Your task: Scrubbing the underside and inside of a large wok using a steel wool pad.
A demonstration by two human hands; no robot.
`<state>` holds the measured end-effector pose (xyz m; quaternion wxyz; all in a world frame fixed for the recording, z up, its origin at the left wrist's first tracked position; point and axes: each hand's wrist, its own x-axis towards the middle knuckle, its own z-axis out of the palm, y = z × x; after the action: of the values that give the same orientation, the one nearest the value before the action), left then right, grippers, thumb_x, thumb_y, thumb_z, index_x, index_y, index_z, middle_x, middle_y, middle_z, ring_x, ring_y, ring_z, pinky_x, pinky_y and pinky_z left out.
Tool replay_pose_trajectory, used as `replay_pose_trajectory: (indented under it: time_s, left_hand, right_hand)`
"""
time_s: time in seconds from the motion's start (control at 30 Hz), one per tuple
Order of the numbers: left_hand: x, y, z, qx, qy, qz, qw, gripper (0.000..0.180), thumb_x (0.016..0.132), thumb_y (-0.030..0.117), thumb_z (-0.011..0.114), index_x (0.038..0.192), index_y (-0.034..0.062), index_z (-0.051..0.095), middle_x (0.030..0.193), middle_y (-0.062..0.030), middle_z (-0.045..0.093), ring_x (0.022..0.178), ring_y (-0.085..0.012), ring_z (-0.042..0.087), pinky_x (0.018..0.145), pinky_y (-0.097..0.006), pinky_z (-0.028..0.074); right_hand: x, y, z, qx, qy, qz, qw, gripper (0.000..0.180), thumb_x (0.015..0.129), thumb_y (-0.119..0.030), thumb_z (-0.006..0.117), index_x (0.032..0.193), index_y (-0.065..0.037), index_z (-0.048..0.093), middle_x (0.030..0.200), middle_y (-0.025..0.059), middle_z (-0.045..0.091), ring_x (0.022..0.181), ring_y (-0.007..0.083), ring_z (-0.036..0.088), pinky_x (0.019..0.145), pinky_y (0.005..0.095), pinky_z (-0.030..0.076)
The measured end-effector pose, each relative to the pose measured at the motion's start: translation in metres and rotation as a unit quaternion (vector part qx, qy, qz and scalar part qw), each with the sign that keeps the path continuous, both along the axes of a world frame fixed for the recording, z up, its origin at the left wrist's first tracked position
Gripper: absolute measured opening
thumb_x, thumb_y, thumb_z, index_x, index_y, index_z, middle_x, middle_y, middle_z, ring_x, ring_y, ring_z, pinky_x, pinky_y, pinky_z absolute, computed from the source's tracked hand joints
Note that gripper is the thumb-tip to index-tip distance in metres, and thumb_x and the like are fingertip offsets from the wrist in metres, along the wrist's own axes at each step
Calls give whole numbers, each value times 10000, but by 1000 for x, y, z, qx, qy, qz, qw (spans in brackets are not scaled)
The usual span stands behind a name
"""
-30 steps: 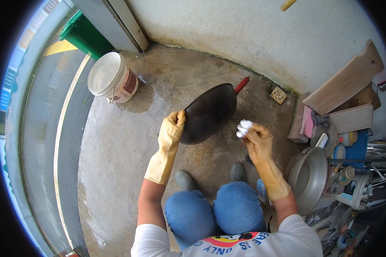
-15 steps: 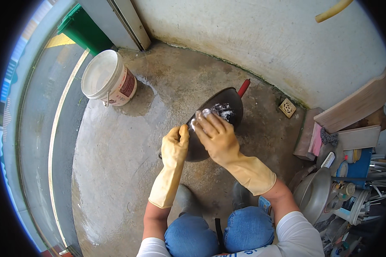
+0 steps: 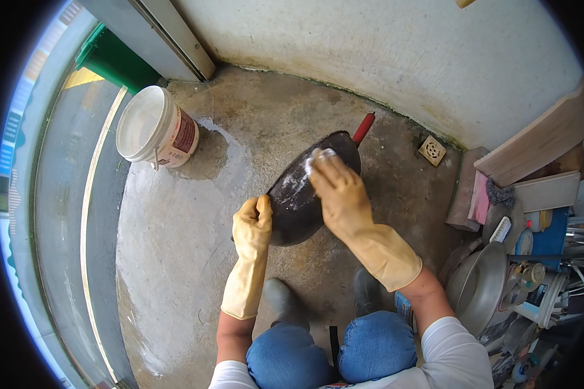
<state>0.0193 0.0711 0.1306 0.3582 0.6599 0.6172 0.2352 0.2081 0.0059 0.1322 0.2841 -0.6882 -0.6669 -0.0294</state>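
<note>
- Black wok (image 3: 302, 194) tilted on the wet concrete floor (image 3: 175, 259), dark outer side facing up, its red handle (image 3: 363, 128) pointing away toward the wall (image 3: 383, 58).
- Left hand (image 3: 253, 223), in a yellow rubber glove, clamped on the wok's near-left rim: thumb lies over the dark surface, the fingers wrap under the edge (undersides hidden).
- Right hand (image 3: 337, 191), gloved the same, lies flat-curled on top of the wok toward its far side, pressing a white scrub pad (image 3: 319, 157) against the metal. The pad peeks out just past the fingertips; fingers are curled over it, gripping it.
- Whitish suds streak the wok's surface just left of the right hand, between the two hands.
- The wok sits directly in front of the person's knees (image 3: 331, 347) (blue jeans, dark rubber boots planted either side below it).
- White plastic bucket (image 3: 152, 126) stands well apart to the upper left, beside a green object (image 3: 113, 61) at the door frame.
- Square floor drain (image 3: 432, 150) near the wall, right of the red handle.
- Metal basin (image 3: 480, 285) and wooden boards (image 3: 532, 152) among clutter on the right.
</note>
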Motion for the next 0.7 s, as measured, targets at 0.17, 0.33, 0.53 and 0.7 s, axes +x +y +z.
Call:
replay_pose_trajectory:
  time_s: [0.17,0.33,0.53,0.7]
  left_hand:
    - [2,1,-6,-4,1,16,1000,385,946,377,586,866,15,690,682,-133,651,654,-197,613,665,-345,491]
    - [0,0,0,-5,11,19,1000,385,950,373,584,868,11,689,677,-133,647,648,-200,605,669,-348,492]
    - [-1,5,-8,2,19,15,1000,387,959,373,579,880,10,688,654,-119,626,630,-188,589,649,-341,480]
    - [-8,5,-11,11,-3,46,999,425,981,391,566,866,-3,676,631,-93,609,618,-161,570,633,-333,466]
  right_hand:
    - [8,0,8,52,124,68,989,265,843,9,565,1087,1,669,1161,184,674,1099,339,643,953,418,520]
    - [44,28,56,-139,356,-50,923,129,910,-36,495,931,-14,621,917,198,672,850,363,673,782,394,524]
    - [85,70,9,-267,147,-163,938,125,850,-9,569,888,-40,684,869,163,702,887,314,707,718,399,540]
    - [68,53,19,-303,-149,-76,938,256,846,-104,603,1076,-86,714,1019,125,725,934,251,707,768,384,543]
